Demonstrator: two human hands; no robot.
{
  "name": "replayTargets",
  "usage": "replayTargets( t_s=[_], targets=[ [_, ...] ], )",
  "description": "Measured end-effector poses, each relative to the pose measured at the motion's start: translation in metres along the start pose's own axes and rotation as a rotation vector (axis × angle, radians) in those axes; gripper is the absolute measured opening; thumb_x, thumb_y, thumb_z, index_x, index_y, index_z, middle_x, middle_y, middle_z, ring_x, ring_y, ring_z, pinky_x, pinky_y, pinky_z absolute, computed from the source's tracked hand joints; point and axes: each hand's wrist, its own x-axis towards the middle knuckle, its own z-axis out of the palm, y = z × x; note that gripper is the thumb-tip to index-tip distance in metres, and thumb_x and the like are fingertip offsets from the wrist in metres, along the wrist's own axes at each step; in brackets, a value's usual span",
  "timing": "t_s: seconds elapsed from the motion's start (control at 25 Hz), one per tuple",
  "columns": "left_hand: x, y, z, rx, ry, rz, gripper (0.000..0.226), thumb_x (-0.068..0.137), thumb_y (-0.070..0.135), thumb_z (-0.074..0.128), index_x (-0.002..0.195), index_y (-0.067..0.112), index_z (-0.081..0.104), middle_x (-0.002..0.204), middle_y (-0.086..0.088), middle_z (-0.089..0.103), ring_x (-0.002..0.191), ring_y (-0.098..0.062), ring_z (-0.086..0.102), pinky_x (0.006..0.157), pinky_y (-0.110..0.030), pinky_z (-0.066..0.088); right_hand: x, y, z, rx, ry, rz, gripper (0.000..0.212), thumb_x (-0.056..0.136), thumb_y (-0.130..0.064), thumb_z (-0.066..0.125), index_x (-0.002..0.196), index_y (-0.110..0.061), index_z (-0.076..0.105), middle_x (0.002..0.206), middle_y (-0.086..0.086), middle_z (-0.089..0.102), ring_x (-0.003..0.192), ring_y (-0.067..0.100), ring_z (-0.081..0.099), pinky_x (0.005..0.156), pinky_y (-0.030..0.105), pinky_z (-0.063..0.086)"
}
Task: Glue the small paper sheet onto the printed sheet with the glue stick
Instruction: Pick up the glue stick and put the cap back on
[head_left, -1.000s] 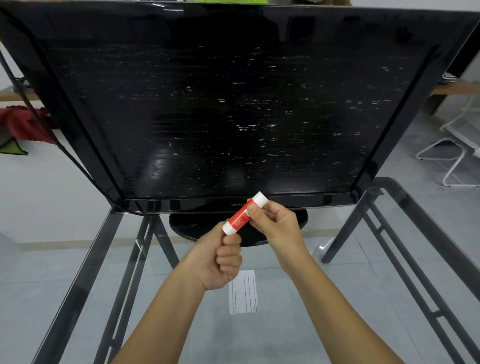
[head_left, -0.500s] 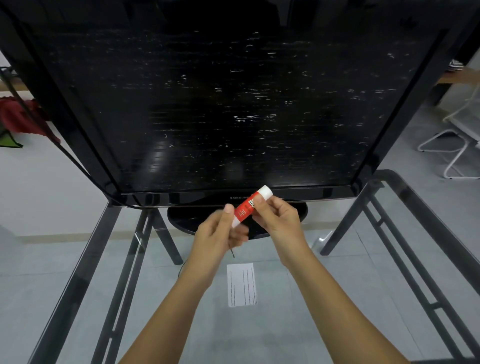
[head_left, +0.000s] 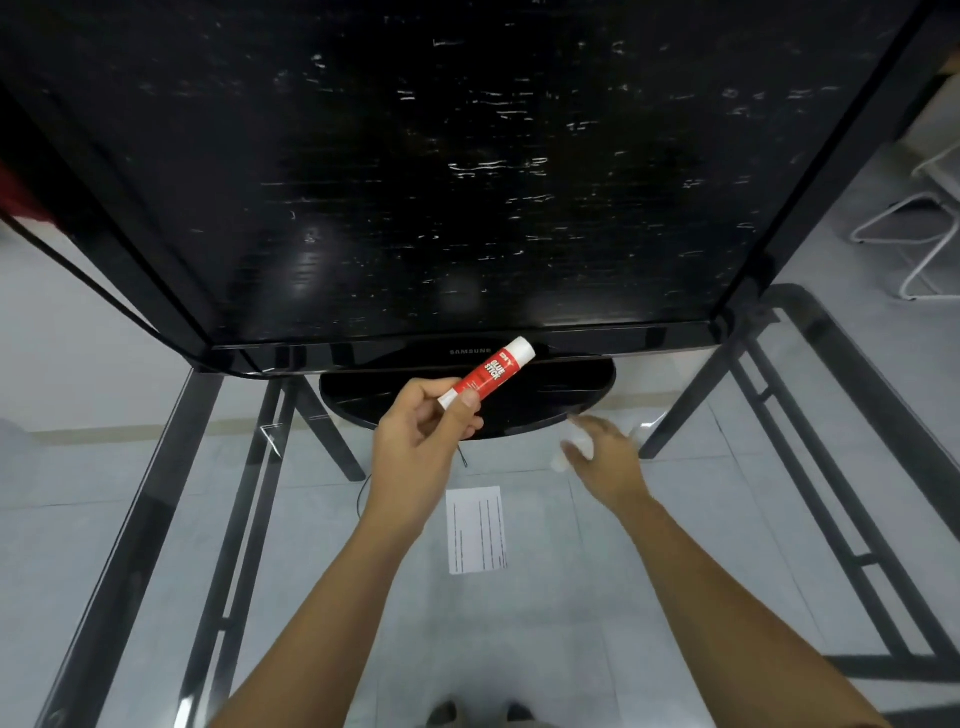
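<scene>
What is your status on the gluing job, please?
Left grip holds glue stick up. Right grip blurred, something white by it, state unclear. Printed sheet flat on glass table, nothing on it.

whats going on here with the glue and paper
A person's left hand holds a red glue stick up by its lower end, in front of a dark monitor. The right hand is off to the side and blurred; something white shows beside it, but what it is can't be told. The printed sheet lies flat on the glass table, with neither hand touching it.
</scene>
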Motion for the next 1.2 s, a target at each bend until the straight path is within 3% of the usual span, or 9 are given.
replayTargets(
  t_s=[0.08, 0.2, 0.32, 0.44, 0.52, 0.64, 0.8, 1.04, 1.2],
  targets=[
    [0.002, -0.004, 0.0, 0.009, 0.001, -0.012, 0.026, 0.075, 0.04, 0.063, 0.096, 0.024, 0.061, 0.091, 0.004, 0.071, 0.081, -0.013, 0.069, 0.07, -0.019, 0.054, -0.005, 0.019, 0.022, -0.163, -0.176, -0.007, 0.051, 0.09, -0.023, 0.058, 0.138, -0.017, 0.04, 0.148, 0.011, 0.034, 0.129, 0.028, 0.039, 0.105, 0.034, 0.032],
    [0.003, -0.009, 0.0, 0.039, -0.007, -0.025, 0.026, 0.073, 0.043, 0.062, 0.095, 0.027, 0.06, 0.089, 0.007, 0.071, 0.082, -0.011, 0.069, 0.069, -0.018, 0.054, -0.008, 0.033, 0.044, -0.305, -0.206, -0.019, 0.05, 0.093, -0.017, 0.052, 0.14, -0.019, 0.036, 0.149, 0.009, 0.031, 0.128, 0.027, 0.041, 0.105, 0.033, 0.033],
    [0.003, -0.014, -0.004, 0.062, -0.018, -0.033, 0.027, 0.073, 0.045, 0.062, 0.095, 0.029, 0.06, 0.089, 0.014, 0.071, 0.084, -0.011, 0.069, 0.071, -0.019, 0.055, -0.005, 0.035, 0.051, -0.305, -0.139, -0.044, 0.04, 0.093, -0.009, 0.048, 0.133, -0.013, 0.042, 0.128, 0.017, 0.053, 0.106, 0.031, 0.057, 0.089, 0.035, 0.046],
    [0.002, -0.02, -0.007, 0.067, -0.008, -0.043, 0.032, 0.073, 0.047, 0.062, 0.097, 0.027, 0.06, 0.09, 0.015, 0.071, 0.084, -0.01, 0.069, 0.072, -0.02, 0.055, 0.0, 0.031, 0.047, -0.348, -0.125, -0.047, 0.027, 0.093, -0.008, 0.048, 0.121, -0.012, 0.048, 0.108, 0.018, 0.058, 0.086, 0.032, 0.061, 0.072, 0.035, 0.051],
    [0.003, -0.024, -0.008, 0.067, -0.007, -0.055, 0.031, 0.072, 0.047, 0.062, 0.097, 0.028, 0.06, 0.09, 0.014, 0.071, 0.085, -0.01, 0.069, 0.072, -0.02, 0.055, 0.004, 0.019, 0.04, -0.176, -0.042, -0.027, 0.022, 0.093, -0.012, 0.051, 0.115, -0.012, 0.052, 0.099, 0.014, 0.061, 0.081, 0.028, 0.061, 0.067, 0.029, 0.05],
    [0.006, -0.032, -0.013, 0.034, -0.022, -0.081, 0.026, 0.075, 0.039, 0.063, 0.096, 0.025, 0.061, 0.09, 0.009, 0.071, 0.085, -0.012, 0.069, 0.071, -0.019, 0.054, 0.006, -0.021, 0.019, 0.465, 0.064, 0.036, 0.032, 0.088, -0.024, 0.061, 0.119, -0.023, 0.053, 0.093, -0.004, 0.065, 0.085, 0.007, 0.063, 0.07, 0.01, 0.045],
    [0.009, -0.038, -0.02, 0.007, -0.038, -0.097, 0.026, 0.076, 0.034, 0.063, 0.098, 0.02, 0.061, 0.096, -0.003, 0.07, 0.084, -0.015, 0.069, 0.07, -0.019, 0.053, -0.009, -0.07, -0.007, 0.977, -0.008, -0.06, 0.02, 0.084, -0.031, 0.062, 0.103, -0.034, 0.064, 0.096, -0.009, 0.072, 0.096, 0.009, 0.066, 0.075, 0.015, 0.05],
    [0.009, -0.037, -0.024, 0.04, -0.105, -0.031, 0.026, 0.075, 0.035, 0.066, 0.099, 0.025, 0.062, 0.096, 0.001, 0.069, 0.088, -0.016, 0.068, 0.072, -0.019, 0.054, -0.021, -0.093, -0.02, 1.071, -0.025, -0.059, 0.019, 0.087, -0.021, 0.06, 0.105, -0.025, 0.063, 0.096, -0.005, 0.071, 0.094, 0.009, 0.067, 0.074, 0.017, 0.052],
    [0.012, -0.031, -0.031, 0.105, -0.144, 0.025, 0.025, 0.075, 0.036, 0.066, 0.099, 0.028, 0.065, 0.093, 0.004, 0.07, 0.087, -0.016, 0.068, 0.075, -0.022, 0.055, -0.018, -0.096, -0.031, 0.872, -0.035, -0.126, 0.02, 0.085, -0.022, 0.063, 0.103, -0.028, 0.063, 0.094, -0.003, 0.069, 0.091, 0.01, 0.066, 0.081, 0.025, 0.053]
  ],
)
